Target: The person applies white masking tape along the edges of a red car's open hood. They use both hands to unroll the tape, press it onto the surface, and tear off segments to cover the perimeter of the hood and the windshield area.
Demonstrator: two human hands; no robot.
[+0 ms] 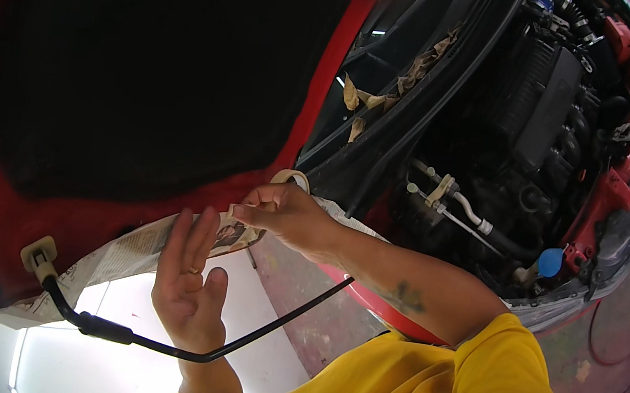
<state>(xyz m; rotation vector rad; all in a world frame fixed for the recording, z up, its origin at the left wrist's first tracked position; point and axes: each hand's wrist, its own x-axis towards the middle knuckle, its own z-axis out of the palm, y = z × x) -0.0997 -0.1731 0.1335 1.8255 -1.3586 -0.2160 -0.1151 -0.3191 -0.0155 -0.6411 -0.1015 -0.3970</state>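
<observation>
Newspaper (pixel 124 250) lines the lower edge of the raised red hood (pixel 164 203). My left hand (pixel 188 283) is upright, with its fingers stretched out and their tips against the paper; it wears a ring. Just to its right, my right hand (pixel 283 212) is closed, with thumb and fingers bent together near the paper. A beige roll of masking tape (pixel 297 177) shows behind the right hand's knuckles, partly hidden, and appears held by it. Between the right fingertips a small pale bit, perhaps tape, is hard to make out.
A black prop rod (pixel 164 349) runs from a pale bracket (pixel 38 258) on the hood, passing in front of my left wrist. To the right lies the engine bay (pixel 530 107) with a blue reservoir cap (pixel 550 262). Dry leaves (pixel 373 100) lie near the windshield.
</observation>
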